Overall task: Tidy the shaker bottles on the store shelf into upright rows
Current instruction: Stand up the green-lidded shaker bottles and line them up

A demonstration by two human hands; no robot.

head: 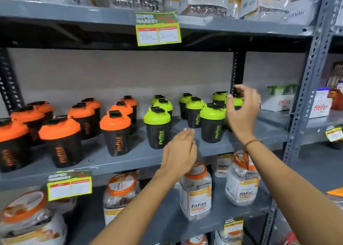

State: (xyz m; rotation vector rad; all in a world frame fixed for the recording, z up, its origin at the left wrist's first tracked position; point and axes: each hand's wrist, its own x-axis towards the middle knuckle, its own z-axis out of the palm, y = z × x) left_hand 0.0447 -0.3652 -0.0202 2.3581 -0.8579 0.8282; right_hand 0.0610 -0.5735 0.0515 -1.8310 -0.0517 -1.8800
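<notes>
Crowding the grey middle shelf (130, 157), I see orange-lidded shakers (115, 133) at left and green-lidded shakers (157, 127) at centre, all upright; my right hand (243, 111) spreads wide, fingers curled, in front of the rightmost green ones; my left hand (179, 152) hovers flat, holding nothing; lower down, clear jars (195, 191) hold packets I cannot identify.
</notes>
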